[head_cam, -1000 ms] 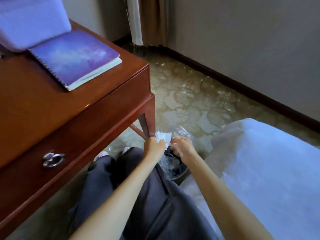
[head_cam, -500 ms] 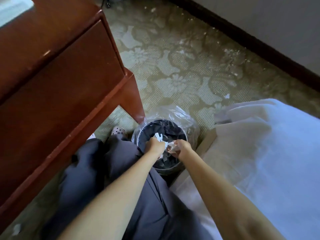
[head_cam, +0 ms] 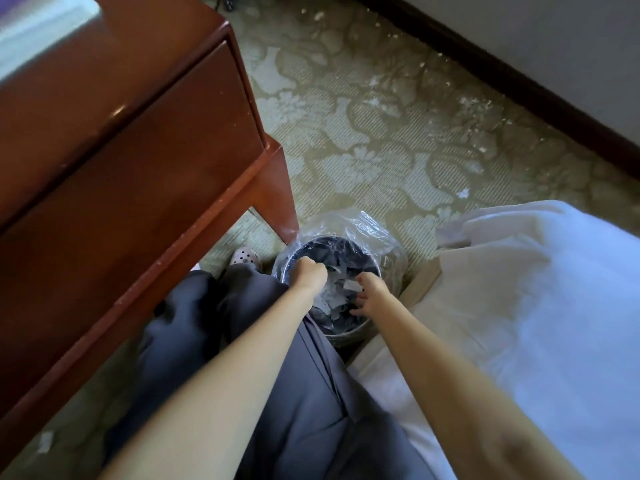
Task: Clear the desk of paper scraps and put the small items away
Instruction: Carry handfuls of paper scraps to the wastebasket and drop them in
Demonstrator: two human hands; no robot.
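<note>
A round dark waste bin (head_cam: 375, 268) lined with a clear plastic bag stands on the carpet beside the desk leg. White paper scraps (head_cam: 334, 299) lie loose inside it. Both my hands hover over its mouth. My left hand (head_cam: 310, 273) is curled into a fist above the bin's left side, and no paper shows in it. Over the right side, my right hand (head_cam: 370, 294) has its fingers spread apart and holds nothing. The red-brown wooden desk (head_cam: 121, 150) fills the upper left; its top is almost out of frame.
A bed with white covers (head_cam: 519, 306) lies close on the right, its base against the bin. My legs in grey trousers and a foot in a perforated clog (head_cam: 244, 259) sit left of the bin. Small white scraps (head_cam: 462, 192) dot the patterned carpet.
The view tilted down from the desk top to the bin. Both hands held white scraps above the bin; now the right hand has spread open and scraps lie inside.
</note>
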